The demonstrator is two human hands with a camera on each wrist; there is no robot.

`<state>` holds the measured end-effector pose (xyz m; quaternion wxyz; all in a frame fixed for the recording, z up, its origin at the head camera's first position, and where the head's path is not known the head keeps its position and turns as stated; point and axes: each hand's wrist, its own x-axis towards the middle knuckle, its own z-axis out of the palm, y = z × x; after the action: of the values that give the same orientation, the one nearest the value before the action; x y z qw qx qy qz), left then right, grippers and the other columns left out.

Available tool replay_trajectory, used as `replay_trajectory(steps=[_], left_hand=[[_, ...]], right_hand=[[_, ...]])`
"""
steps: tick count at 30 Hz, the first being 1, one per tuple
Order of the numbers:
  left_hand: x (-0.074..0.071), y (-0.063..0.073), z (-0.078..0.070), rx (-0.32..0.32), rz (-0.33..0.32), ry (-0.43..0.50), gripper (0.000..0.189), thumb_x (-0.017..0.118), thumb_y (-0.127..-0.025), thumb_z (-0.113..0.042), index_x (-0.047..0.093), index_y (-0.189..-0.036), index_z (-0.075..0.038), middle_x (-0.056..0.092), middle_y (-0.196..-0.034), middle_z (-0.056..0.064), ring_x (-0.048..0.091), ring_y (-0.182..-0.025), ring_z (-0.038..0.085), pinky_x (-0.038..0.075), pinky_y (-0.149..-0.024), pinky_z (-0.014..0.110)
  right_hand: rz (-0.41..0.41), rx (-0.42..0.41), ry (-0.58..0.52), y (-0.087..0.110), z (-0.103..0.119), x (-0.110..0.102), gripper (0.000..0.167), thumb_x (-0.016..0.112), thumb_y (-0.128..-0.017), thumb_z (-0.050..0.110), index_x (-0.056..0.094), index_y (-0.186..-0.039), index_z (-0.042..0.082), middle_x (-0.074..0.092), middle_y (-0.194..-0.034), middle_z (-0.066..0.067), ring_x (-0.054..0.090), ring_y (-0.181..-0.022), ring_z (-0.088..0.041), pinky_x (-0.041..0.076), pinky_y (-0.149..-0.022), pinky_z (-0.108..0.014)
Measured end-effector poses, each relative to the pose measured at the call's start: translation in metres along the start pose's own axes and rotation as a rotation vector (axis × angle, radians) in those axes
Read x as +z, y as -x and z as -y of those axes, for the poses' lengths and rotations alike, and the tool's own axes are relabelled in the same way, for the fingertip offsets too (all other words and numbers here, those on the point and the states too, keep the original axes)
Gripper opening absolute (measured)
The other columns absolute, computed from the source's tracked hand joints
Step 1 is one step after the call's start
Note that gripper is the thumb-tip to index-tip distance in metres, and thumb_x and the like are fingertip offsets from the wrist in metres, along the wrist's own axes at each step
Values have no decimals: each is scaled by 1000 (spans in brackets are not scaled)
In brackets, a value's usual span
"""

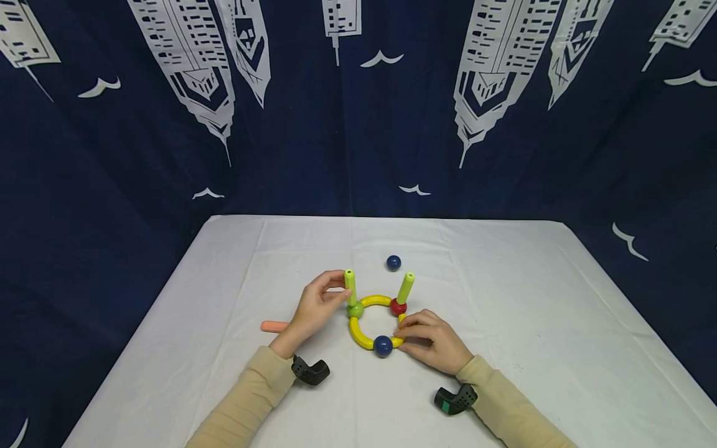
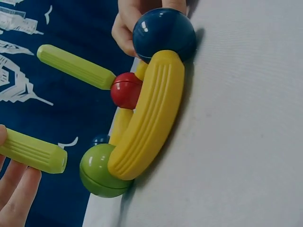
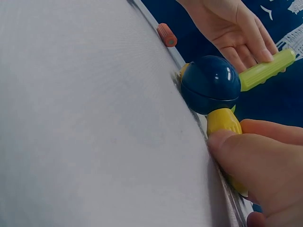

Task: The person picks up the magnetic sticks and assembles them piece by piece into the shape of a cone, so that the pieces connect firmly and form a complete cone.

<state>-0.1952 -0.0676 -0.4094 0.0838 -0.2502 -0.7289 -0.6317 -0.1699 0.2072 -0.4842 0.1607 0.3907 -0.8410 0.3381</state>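
Note:
On the white table, yellow curved rods (image 2: 149, 118) form a ring through a green ball (image 2: 102, 170), a red ball (image 2: 127, 90) and a blue ball (image 2: 163, 33). My left hand (image 1: 320, 305) pinches a light green rod (image 2: 33, 149) between thumb and fingers. The left wrist view shows a small gap between that rod's lower end and the green ball. A second light green rod (image 1: 406, 287) stands upright on the red ball. With thumb and fingers, my right hand (image 1: 435, 342) grips the right-hand yellow rod (image 3: 222, 122) beside the blue ball.
A loose blue ball (image 1: 394, 262) lies behind the ring. An orange rod (image 1: 273, 326) is on the table to the left, partly hidden by my left wrist. A dark blue curtain (image 1: 347, 137) with white prints hangs behind the table (image 1: 504, 261).

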Motion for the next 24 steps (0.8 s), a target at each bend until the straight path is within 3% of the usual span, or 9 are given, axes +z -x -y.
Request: replay_trajectory(steps=[7,15,19,24], left_hand=[[3,1,-2,9,29,-34,30,62,-85,9,55,-114,13,58,-106,26,58,-100,38,52,-82,35],[4,2,-3,-37,44,-69,31,62,-86,7,56,-115,11,60,-108,23,59,-102,36,52,-82,30],[5,1,16,-94,46,-70,32,64,-86,3,57,-116,7,62,-108,20,59,-103,33,52,-82,29],[6,1,35,-179,69,-100,32,68,-84,-4,61,-115,-1,63,-107,12,59,-102,26,52,-81,27]], right_hand=[[2,3,0,0,0,0,27,79,-76,14,73,-101,19,62,-105,7,53,-98,-11,47,-82,-24],[-3,17,-2,1,0,0,27,78,-77,14,73,-102,18,62,-105,7,53,-98,-11,46,-83,-26],[-34,69,-29,0,0,-1,27,73,-79,9,70,-105,16,62,-105,7,55,-97,-10,47,-82,-24],[-179,194,-41,-4,0,-1,22,72,-81,5,65,-102,9,62,-96,1,57,-81,-11,49,-68,-23]])
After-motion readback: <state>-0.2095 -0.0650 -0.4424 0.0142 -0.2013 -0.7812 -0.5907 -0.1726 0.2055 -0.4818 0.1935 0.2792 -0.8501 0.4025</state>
